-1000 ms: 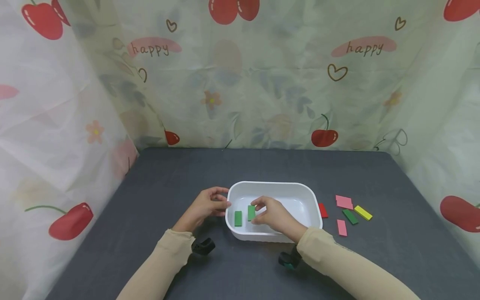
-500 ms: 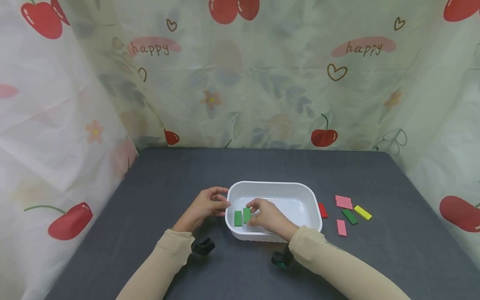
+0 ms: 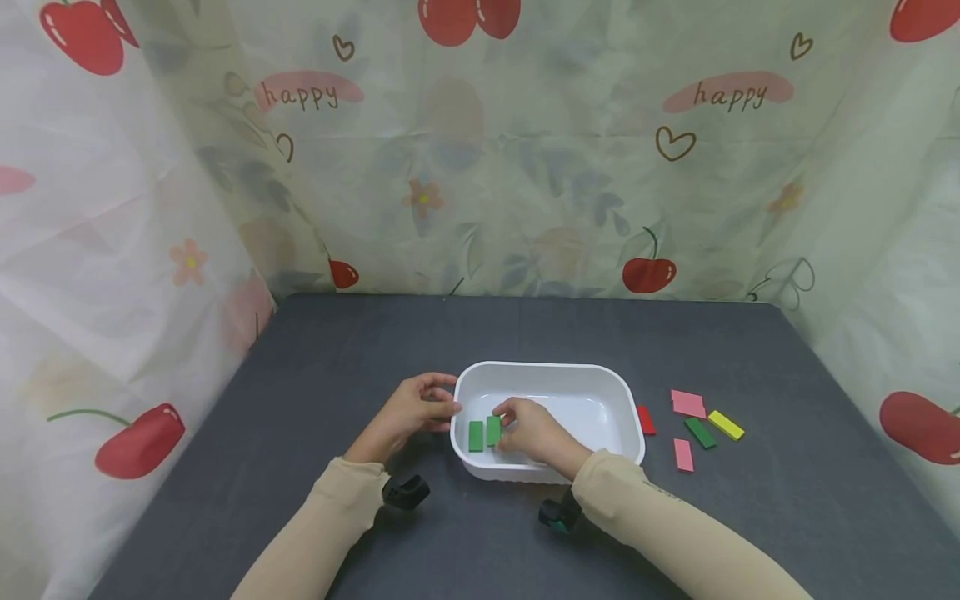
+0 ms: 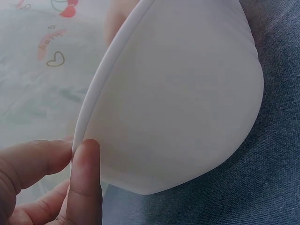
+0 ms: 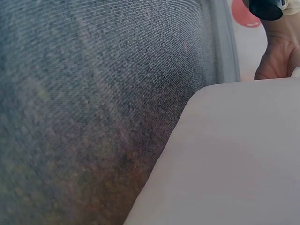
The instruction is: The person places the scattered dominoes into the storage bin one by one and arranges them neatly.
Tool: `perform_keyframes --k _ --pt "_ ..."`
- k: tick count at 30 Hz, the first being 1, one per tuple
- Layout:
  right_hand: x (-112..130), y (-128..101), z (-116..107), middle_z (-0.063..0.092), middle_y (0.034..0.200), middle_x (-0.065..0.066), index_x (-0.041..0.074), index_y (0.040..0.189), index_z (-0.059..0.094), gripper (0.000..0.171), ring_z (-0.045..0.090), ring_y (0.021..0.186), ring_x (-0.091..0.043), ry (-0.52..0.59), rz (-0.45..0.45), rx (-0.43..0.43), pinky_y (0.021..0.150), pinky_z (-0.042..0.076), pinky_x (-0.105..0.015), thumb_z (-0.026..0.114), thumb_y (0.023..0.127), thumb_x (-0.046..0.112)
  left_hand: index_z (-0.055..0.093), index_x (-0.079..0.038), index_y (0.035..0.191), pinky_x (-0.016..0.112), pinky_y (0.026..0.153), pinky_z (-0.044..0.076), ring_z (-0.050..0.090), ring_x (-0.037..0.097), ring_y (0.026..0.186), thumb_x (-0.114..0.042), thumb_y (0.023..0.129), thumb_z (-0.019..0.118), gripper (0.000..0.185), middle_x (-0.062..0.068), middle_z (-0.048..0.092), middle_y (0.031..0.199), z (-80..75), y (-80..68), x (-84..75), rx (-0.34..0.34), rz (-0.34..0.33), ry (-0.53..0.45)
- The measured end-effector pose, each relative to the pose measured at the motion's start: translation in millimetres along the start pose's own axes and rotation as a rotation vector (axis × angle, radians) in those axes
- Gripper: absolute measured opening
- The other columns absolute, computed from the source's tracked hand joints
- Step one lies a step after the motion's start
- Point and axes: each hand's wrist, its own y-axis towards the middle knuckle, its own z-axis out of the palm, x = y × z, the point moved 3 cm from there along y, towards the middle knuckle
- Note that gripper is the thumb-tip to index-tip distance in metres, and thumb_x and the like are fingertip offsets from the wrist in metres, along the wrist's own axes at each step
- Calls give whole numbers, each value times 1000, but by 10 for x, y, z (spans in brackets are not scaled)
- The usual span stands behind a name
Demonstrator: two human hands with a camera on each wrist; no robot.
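A white plastic tub point(image 3: 592, 473) stands on the dark table. My left hand point(image 3: 411, 415) pinches its left rim; in the left wrist view, the thumb and fingers lie on either side of the rim point(image 4: 87, 108). Inside the tub, two green domino blocks stand side by side in the left part, with a narrow gap between them. My right hand point(image 3: 536, 432) reaches in over the front wall and pinches the right-hand green domino block point(image 3: 492, 431) between thumb and fingers. The left-hand green domino block point(image 3: 476, 436) is untouched. The right wrist view misses the right hand's fingers.
Right of the tub lie a red block point(image 3: 647, 421) close to its wall, pink blocks point(image 3: 687, 403), another pink block point(image 3: 683, 456), a green block point(image 3: 701, 433) and a yellow block point(image 3: 726, 426). A printed curtain point(image 3: 480, 167) hangs around the dark table point(image 3: 375, 333).
My right hand has moved left with the green domino block, bringing it close to the other green one. In the last half second it barely moves. The left hand stays at the rim.
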Motion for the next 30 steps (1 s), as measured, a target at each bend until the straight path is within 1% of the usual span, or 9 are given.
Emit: perform_keyframes --k 9,16,30 --pt "-10 46 47 65 92 -7 1 113 65 48 58 85 -18 -25 -13 2 81 50 -34 79 67 -2 56 -5 129 31 66 60 65 14 71 -2 82 74 50 12 64 95 6 8 -8 10 4 -10" --pt "0 50 66 64 92 -7 1 113 65 46 58 86 -18 -58 6 17 82 50 -35 78 69 -1 57 -7 128 32 66 60 66 15 70 -2 81 75 50 11 65 94 4 -8 -9 -1 -7 -24" --pt "0 72 98 63 92 -6 1 113 64 45 57 85 -18 -101 22 27 84 51 -36 79 71 0 56 -8 129 31 65 60 65 15 71 -2 82 74 50 11 64 95 11 -8 -9 -7 -15 -11"
